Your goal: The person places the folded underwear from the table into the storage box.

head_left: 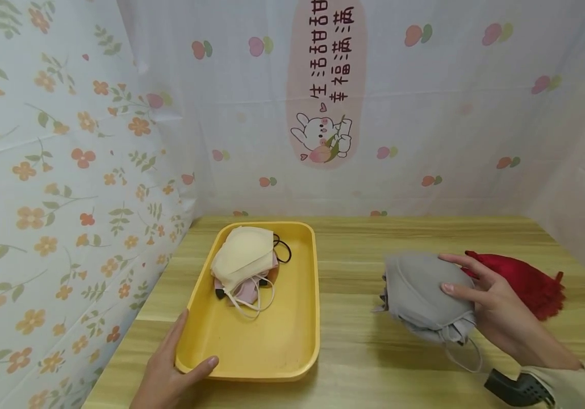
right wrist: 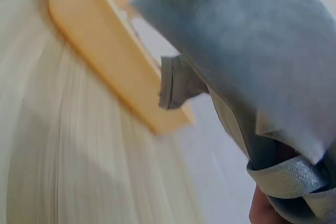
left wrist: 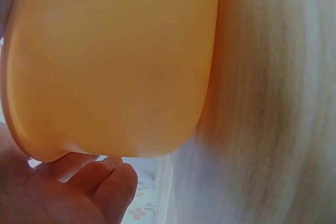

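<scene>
Above tabletop, parted right fingers hold grey garment, left fingers grip tray.

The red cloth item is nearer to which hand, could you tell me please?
Right. The right hand, holding the grey cloth item, is beside the red cloth item; the left hand is farther off, at the yellow tray's near left corner.

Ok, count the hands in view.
2: the left hand, gripping the near left corner of the yellow tray; the right hand, holding grey fabric.
</scene>
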### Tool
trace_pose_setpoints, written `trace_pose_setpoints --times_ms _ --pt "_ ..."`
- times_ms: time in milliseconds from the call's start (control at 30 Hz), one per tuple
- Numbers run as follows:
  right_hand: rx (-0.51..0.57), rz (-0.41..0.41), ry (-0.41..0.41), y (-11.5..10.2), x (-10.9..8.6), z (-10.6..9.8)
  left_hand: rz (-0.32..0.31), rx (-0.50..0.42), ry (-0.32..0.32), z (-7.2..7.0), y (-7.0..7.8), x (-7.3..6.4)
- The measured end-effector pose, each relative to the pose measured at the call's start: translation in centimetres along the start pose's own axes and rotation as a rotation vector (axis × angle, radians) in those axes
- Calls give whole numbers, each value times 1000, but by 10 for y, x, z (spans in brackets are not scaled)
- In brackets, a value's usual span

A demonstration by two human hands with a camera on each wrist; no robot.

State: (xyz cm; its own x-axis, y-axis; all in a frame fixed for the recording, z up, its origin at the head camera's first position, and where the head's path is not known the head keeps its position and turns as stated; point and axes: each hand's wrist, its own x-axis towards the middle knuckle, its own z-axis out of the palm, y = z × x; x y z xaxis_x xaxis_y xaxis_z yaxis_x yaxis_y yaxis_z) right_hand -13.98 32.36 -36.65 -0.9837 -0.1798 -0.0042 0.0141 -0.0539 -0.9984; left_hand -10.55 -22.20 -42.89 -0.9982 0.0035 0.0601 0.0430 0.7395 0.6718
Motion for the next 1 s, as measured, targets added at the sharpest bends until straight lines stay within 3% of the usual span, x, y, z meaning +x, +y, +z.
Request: trace_pose_setpoints --times_ms 200,467,733,1000 --pt "44 11 -13 -12 12 33 29 -1 19 -1 0 -1" --pt "24 67 -28 -12 31 88 32 6 21 -1 1 0" --pt "60 76 -94 -16 43 128 27 -14 14 2 5 0" --pt "86 162 -144 -13 50 167 20 -20 3 -1 4 -1"
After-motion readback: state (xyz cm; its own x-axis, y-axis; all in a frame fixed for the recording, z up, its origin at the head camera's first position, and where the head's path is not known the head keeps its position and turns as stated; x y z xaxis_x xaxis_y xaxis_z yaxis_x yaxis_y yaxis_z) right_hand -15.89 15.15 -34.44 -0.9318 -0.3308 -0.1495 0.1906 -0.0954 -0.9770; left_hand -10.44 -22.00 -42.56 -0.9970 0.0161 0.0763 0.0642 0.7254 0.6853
